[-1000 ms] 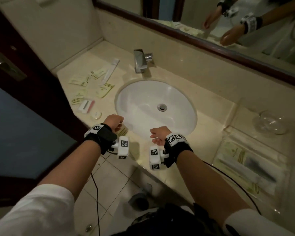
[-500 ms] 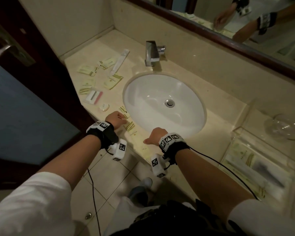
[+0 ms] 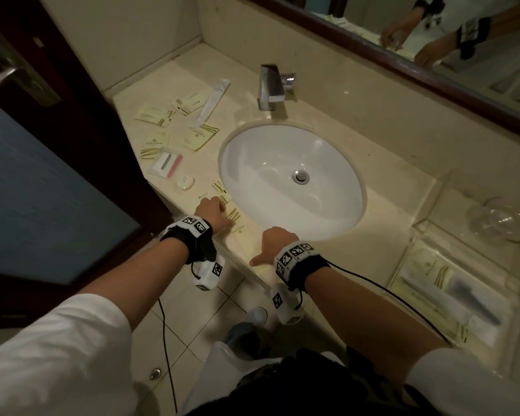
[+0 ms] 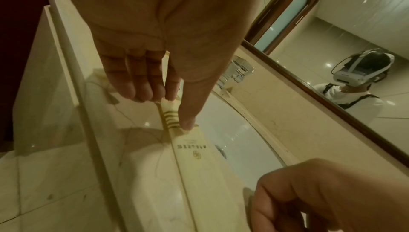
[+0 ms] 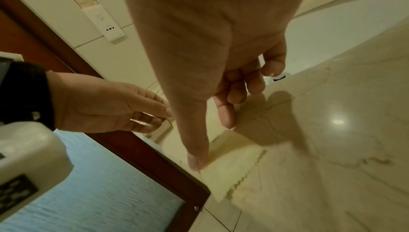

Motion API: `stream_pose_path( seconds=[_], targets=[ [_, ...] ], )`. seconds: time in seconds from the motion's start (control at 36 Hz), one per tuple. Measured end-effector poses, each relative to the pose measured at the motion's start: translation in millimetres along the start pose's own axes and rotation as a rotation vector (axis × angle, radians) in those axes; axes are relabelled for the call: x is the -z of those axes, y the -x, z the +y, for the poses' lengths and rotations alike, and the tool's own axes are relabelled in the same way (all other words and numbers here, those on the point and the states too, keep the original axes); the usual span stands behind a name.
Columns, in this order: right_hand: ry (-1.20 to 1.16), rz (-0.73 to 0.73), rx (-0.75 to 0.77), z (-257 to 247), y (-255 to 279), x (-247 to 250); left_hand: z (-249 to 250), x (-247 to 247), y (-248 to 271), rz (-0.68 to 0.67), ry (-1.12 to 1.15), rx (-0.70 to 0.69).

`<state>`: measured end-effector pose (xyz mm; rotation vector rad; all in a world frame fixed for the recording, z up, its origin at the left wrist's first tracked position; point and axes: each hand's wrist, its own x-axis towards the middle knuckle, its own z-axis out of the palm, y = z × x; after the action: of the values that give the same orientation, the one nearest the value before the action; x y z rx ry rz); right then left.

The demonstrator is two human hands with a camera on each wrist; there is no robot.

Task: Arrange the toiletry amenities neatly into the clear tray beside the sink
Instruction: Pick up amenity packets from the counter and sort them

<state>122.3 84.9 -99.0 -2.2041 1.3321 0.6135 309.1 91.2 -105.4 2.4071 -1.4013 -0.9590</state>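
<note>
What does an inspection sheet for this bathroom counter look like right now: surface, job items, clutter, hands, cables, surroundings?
Surface: beige marble counter around an oval white sink.
Job's things: long cream packet flat along the front edge; more sachets, a wrapped toothbrush and a small round soap left of the sink; clear tray on the right already holds packets.
Clutter: glass bowl behind the tray.
Hands: left hand fingers straight, pressing the packet's striped end; right hand fingers curled at its other end, grip unclear.
Cables: black wrist cables hang off the counter.
Surroundings: faucet, mirror, door.
</note>
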Motion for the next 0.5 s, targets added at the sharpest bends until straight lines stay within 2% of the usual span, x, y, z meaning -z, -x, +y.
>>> stream_pose_path(
  seconds=[0.17,0.36,0.5],
  targets=[
    [-0.01,-0.013,-0.022,-4.0,2.2,0.7,0.3,-4.0,-0.8,0.003,-0.079,-0.028],
    [-0.051,0.029,-0.045,-2.5,4.7,-3.4,1.7,-3.5,0.8,0.002,-0.076,-0.069],
    [-0.094,-0.003,-0.06,-5.3,9.6,-1.5,1.4,-2.3,0.9,-0.012,-0.08,-0.086]
  ],
)
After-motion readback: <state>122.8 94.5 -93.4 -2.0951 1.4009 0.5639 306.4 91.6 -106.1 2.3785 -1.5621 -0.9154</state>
